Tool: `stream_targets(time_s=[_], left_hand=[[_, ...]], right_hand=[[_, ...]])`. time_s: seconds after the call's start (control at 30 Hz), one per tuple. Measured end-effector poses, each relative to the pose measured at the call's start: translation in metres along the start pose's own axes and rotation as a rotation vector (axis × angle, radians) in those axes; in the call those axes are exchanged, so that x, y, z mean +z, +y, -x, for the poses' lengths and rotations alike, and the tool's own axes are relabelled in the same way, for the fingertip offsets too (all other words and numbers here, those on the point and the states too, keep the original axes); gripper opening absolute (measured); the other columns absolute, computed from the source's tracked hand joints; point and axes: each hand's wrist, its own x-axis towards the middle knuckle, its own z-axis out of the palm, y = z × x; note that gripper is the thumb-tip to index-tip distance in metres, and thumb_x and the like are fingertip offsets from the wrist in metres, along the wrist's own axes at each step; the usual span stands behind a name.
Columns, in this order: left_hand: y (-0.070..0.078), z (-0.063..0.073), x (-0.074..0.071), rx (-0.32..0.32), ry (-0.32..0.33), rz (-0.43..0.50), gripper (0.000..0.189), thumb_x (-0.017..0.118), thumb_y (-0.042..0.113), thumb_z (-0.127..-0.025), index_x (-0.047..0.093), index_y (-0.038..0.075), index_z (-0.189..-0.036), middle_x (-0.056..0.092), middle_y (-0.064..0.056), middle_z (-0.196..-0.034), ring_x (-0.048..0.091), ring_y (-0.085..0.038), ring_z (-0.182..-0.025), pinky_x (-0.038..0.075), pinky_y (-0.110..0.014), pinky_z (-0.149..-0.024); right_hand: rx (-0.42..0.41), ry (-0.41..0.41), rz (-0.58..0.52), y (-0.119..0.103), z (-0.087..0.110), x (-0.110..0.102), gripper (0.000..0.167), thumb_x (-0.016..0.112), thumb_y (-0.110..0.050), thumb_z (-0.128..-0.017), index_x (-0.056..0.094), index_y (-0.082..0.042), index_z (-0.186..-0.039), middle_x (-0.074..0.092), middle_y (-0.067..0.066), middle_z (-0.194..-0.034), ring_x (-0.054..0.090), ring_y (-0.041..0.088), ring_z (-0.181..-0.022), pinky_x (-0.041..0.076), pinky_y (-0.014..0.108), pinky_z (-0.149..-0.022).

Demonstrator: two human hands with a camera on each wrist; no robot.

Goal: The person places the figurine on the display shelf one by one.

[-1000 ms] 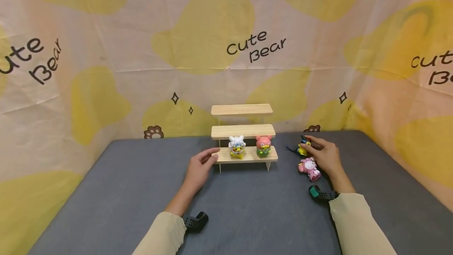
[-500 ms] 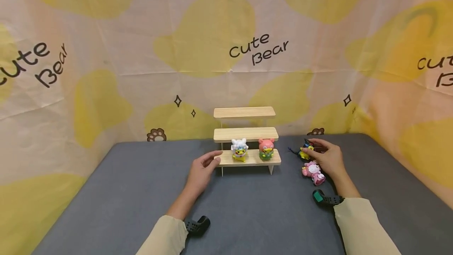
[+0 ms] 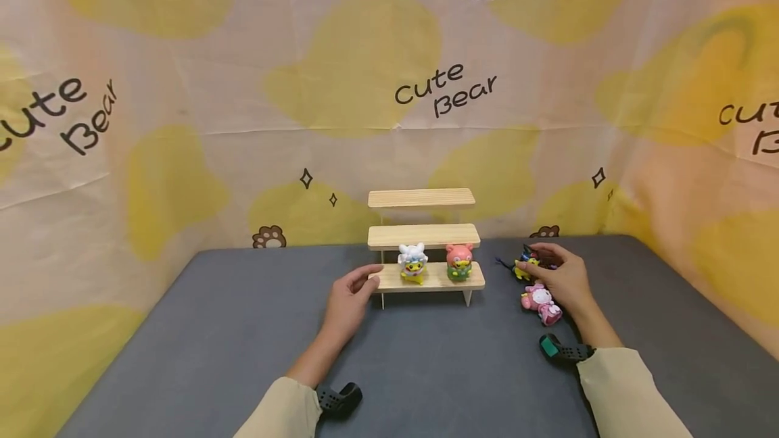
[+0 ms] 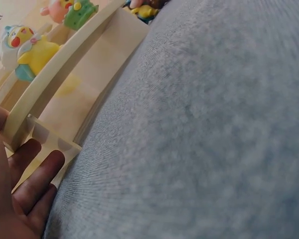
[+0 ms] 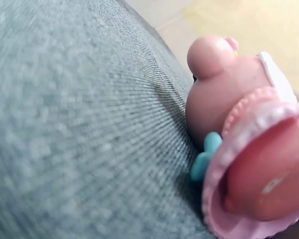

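Little has moved over the past second: the head view tips so that the scene sits slightly lower, while the hands stay at the same spots.

In the head view, the left hand (image 3: pixel 347 303) takes the end of the lowest shelf of a wooden display stand (image 3: pixel 422 236) between thumb and forefinger, a narrow hold that probably steadies the light frame. A white-capped figure (image 3: pixel 413 264) and a pink-capped figure (image 3: pixel 459 262) stand apart on that shelf, facing the person, perhaps so that each shows plainly. At right, the right hand (image 3: pixel 566 282) pinches a dark-hatted figure (image 3: pixel 522 271) beside the stand, near the gray table (image 3: pixel 438 384); whether it touches the cloth cannot be told. A fingertip grip seems suited to so small a toy.

The left wrist view shows fingers beneath the shelf's end, beside its leg, likely bracing it from below.

In the right wrist view, a pink frilled figure (image 3: pixel 541 303) lies on the cloth, its base toward the camera, likely left down because the hand is occupied; the right hand's grip cannot be made out here.
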Motion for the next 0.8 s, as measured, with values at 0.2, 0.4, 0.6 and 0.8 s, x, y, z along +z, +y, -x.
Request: stream_targets(time_s=[0.2,0.4,0.6,0.8], left_hand=[[0.0007,0.0015,0.0004,-0.001,0.026,0.005,0.023,0.068,0.02,-0.097,0.076,0.017,-0.118,0.077,-0.011,-0.108,0.058,-0.008,-0.082,0.042,-0.022,-0.068],[0.0004,0.0017,0.0019,0.005,0.016,-0.011,0.025,0.067,0.019,-0.098,0.075,0.015,-0.12,0.075,-0.011,-0.116,0.061,-0.006,-0.088,0.046,-0.021,-0.073],[0.0,-0.0006,0.0048,-0.014,0.018,-0.004,0.026,0.065,0.013,-0.098,0.074,0.008,-0.122,0.075,-0.015,-0.109,0.057,-0.01,-0.078,0.042,-0.022,-0.065],[0.0002,-0.0001,0.0046,-0.01,0.023,-0.01,0.025,0.067,0.018,-0.098,0.075,0.012,-0.12,0.076,-0.012,-0.108,0.057,-0.015,-0.079,0.038,-0.023,-0.062]], right_hand=[[0.005,-0.033,-0.029,0.0002,0.0005,0.0049,0.054,0.082,-0.037,-0.085,0.066,-0.01,-0.129,0.067,0.014,-0.121,0.055,-0.005,-0.089,0.05,0.016,-0.071],[0.001,-0.005,-0.018,-0.0003,0.0031,0.0046,0.051,0.082,-0.036,-0.086,0.067,-0.01,-0.127,0.068,0.012,-0.117,0.054,-0.008,-0.088,0.048,0.015,-0.071],[0.023,0.006,-0.023,-0.0022,0.0035,0.0024,0.053,0.083,-0.04,-0.084,0.067,-0.012,-0.127,0.068,0.003,-0.114,0.055,-0.007,-0.088,0.048,0.015,-0.071],[0.018,0.023,-0.032,-0.0018,0.0023,0.0015,0.052,0.083,-0.04,-0.083,0.068,-0.012,-0.126,0.067,-0.008,-0.107,0.056,-0.008,-0.088,0.048,0.013,-0.071]])
